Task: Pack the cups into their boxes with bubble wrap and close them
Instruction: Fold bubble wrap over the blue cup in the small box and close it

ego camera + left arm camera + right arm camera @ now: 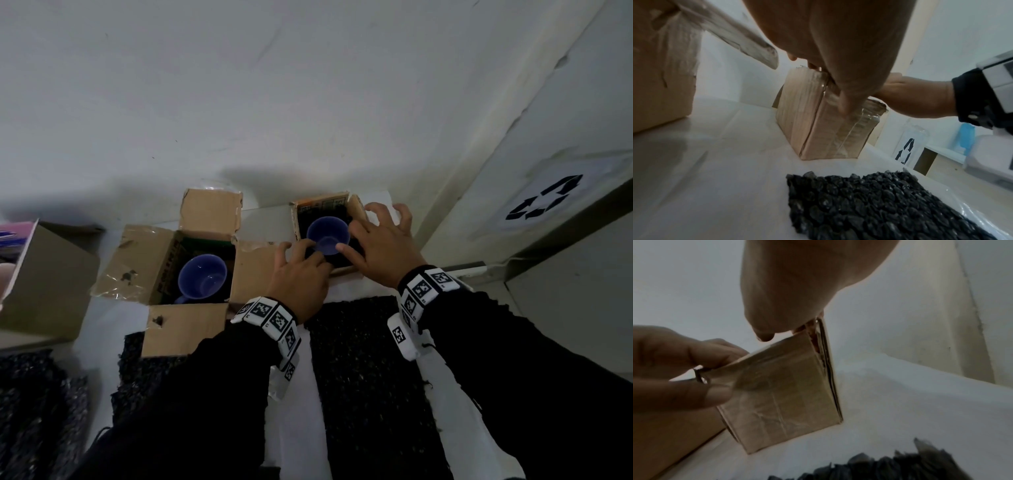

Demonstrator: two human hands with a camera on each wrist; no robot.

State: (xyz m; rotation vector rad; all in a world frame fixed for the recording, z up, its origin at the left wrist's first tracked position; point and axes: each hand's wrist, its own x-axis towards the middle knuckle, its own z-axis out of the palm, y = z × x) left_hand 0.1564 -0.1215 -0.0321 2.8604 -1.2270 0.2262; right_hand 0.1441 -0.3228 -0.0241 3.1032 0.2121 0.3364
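Both hands (301,274) (383,246) at the small box (818,123) rim — fingers spread, gripping nothing visible — tucking black wrap round the cup (327,234)

A white wall (308,85), scuffed with faint marks, rises behind the desk (298,394), which is covered in white. To the right a pale panel (582,102) stands at an angle, and on it is a sheet with a black recycling sign (544,202). The light is dim and soft, with shadows along the wall's foot.

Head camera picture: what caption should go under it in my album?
Both hands, left hand and right hand, at a small box holding a blue cup.
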